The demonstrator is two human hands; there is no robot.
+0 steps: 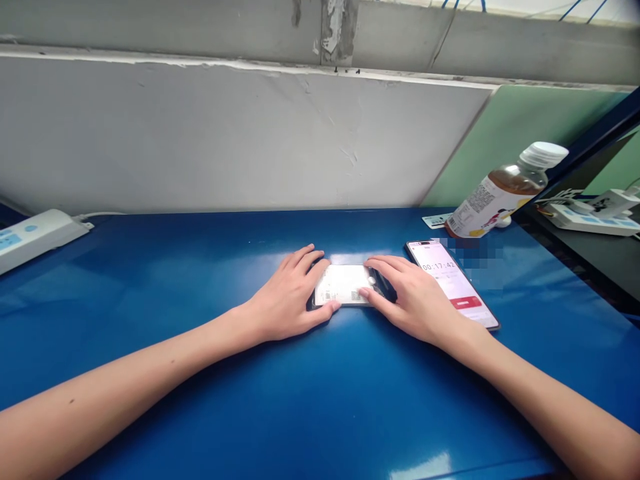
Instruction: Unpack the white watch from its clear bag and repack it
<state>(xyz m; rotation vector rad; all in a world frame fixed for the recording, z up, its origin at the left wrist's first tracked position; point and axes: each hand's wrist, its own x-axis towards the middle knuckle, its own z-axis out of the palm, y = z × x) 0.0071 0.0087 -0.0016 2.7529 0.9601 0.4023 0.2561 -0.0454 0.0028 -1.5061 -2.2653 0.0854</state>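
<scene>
A small flat device (345, 285) with a pale glossy face and a label lies on the blue table (320, 393). My left hand (287, 300) grips its left end, thumb on the near edge and fingers over the far edge. My right hand (413, 297) grips its right end the same way, fingers laid across the dark right part. Both hands rest on the tabletop.
A smartphone (453, 280) showing a running timer lies just right of my right hand. Behind it a tea bottle (500, 193) leans at the back right. White power strips sit at far left (35, 237) and far right (595, 217). A grey wall panel closes off the back.
</scene>
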